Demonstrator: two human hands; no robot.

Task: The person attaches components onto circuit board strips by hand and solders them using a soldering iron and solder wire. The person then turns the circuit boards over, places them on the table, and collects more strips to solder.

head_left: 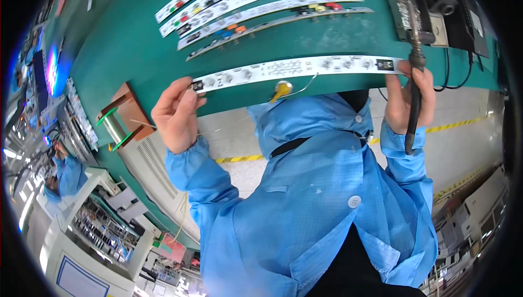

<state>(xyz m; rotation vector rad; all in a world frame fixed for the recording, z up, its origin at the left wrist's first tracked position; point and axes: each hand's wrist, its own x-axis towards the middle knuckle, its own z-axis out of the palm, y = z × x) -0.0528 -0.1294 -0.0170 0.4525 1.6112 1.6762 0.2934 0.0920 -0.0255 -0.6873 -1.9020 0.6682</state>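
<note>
white circuit strip (297,69) lying left-right, left hand (175,113), right hand (406,101) at its ends

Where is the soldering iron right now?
In the head view, the soldering iron is at the right, gripped in the right hand, at the right end of the nearest white strip board.

long white circuit strip with silver dots (297,69) | teal-green work mat (136,46) beneath it | black-handled soldering iron (415,101) at its right end | pale blue checked coat sleeves (188,172) below
</note>
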